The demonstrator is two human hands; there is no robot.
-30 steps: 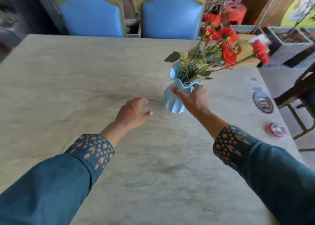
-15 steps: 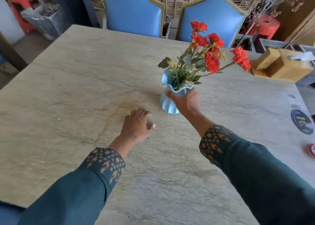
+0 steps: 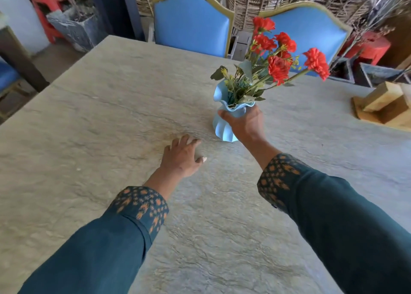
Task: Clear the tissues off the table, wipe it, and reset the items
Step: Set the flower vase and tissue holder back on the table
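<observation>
Vase (image 3: 223, 124), pale blue and fluted, stands on the stone worktop (image 3: 93, 120) right of centre, tilted slightly right with red flowers (image 3: 278, 68) leaning out that way, and I see my right hand (image 3: 245, 124) gripping it, thumb across the near side of its neck and the other fingers wrapped round behind. My left hand (image 3: 181, 157) rests just left of and nearer than the vase, apart from it, its fingers loosely bent on the surface and grasping nothing. I note a wooden box (image 3: 384, 103) at the worktop's right edge and two blue chairs (image 3: 192, 24) at the far side.
</observation>
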